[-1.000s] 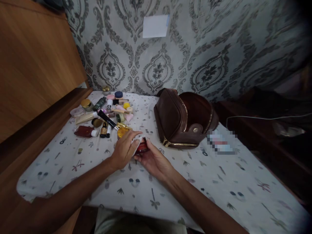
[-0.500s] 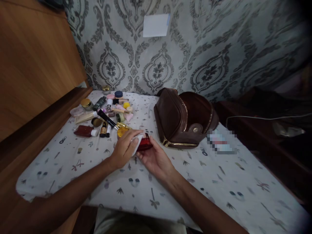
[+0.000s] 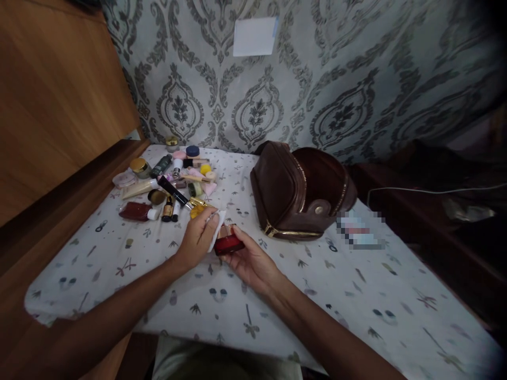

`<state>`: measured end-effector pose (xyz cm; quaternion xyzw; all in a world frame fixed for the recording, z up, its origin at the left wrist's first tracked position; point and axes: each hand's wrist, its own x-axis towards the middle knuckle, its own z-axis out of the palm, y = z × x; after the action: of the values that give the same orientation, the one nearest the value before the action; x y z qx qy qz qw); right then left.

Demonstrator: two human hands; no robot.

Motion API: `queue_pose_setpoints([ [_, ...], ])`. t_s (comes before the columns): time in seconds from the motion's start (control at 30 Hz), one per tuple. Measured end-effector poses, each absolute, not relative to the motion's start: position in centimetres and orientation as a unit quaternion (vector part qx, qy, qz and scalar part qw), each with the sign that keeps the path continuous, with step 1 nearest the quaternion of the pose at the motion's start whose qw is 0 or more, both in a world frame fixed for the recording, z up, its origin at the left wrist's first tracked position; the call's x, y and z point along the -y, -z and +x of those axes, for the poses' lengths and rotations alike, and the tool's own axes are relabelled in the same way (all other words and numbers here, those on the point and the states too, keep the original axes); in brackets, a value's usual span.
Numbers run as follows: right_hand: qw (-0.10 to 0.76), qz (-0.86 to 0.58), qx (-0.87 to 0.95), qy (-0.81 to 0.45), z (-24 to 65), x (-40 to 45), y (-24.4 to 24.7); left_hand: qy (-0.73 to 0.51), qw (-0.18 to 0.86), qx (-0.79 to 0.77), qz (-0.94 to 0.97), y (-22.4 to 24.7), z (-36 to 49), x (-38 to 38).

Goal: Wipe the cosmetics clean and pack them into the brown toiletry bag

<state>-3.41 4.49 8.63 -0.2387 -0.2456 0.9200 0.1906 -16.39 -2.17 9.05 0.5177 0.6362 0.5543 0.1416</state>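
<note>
Jar (image 3: 229, 244): red below and coppery above, it is held in the right hand (image 3: 253, 261), raised over the near half of the table (image 3: 273, 316), with the left hand (image 3: 198, 237) just beside it.
Right-hand grip: the jar is pinched, thumb laid along its near-right side and fingers curled beneath; that under-support is worth having, since smooth glass could slip, by the look of it.
Left-hand grip: a white cloth (image 3: 216, 232) is gathered between thumb and fingers, its edge turned toward the coppery part; whether the jar is actually pressed by it cannot be told.
Wiping: that is how the pose reads, and it is best done with the cloth spread flat under the fingertips, light pressure being used while the jar is steadied from the other side; the seam below the coppery part probably deserves a careful pass.
Clearance: a yellow item (image 3: 197, 211) is partly hidden behind the left hand, and a black-handled brush (image 3: 174, 191) is laid close by, so short strokes are advised lest either be nudged.
Cosmetics: on the left, a dark-red bottle (image 3: 137, 211) and a gold-lidded jar (image 3: 139, 167) are grouped with others.
Bag: unzipped, the brown bag (image 3: 277, 184) is seen to the right, apart from both hands.
</note>
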Motion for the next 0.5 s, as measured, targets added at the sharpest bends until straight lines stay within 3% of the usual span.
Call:
queue_pose_setpoints([
  [0.13,0.193,-0.240,0.205,-0.929,-3.51,-4.94,-8.67,-0.556,0.147,-0.628,0.525,-8.93,-16.38,2.14],
  [0.33,0.235,-0.248,0.115,-0.933,-3.98,-5.47,-8.46,-0.451,0.033,-0.575,0.682,-8.52,-15.75,2.53],
  [0.5,0.221,-0.221,0.156,-0.937,-3.96,-5.04,-8.28,-0.467,0.042,-0.587,0.660,-8.62,-15.68,2.59],
])
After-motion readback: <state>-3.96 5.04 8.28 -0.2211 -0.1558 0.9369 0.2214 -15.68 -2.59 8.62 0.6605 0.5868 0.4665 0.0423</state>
